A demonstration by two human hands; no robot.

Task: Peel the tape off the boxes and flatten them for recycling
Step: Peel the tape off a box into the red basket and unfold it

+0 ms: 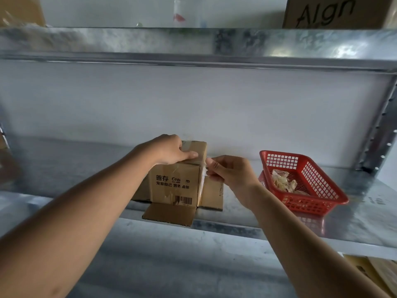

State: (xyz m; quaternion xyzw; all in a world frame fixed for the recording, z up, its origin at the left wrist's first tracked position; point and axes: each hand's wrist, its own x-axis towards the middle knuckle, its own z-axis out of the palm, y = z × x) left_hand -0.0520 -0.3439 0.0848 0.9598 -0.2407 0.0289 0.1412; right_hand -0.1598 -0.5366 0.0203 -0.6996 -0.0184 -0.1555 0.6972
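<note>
A small brown cardboard box (pixel 175 186) with printed lettering and a barcode stands on the metal shelf (pixel 354 222), its lower flaps splayed out flat around it. My left hand (pixel 169 151) presses down on the box's top and grips it. My right hand (pixel 232 173) pinches a strip of clear tape (pixel 203 179) that runs down the box's right corner edge. More clear tape lies across the top under my left hand.
A red plastic basket (pixel 318 196) holding crumpled tape scraps sits to the right of the box. An upper metal shelf (pixel 193 46) carries another cardboard box (pixel 339 12). A steel upright (pixel 378 134) stands at the right. Flat cardboard (pixel 369 274) lies below, bottom right.
</note>
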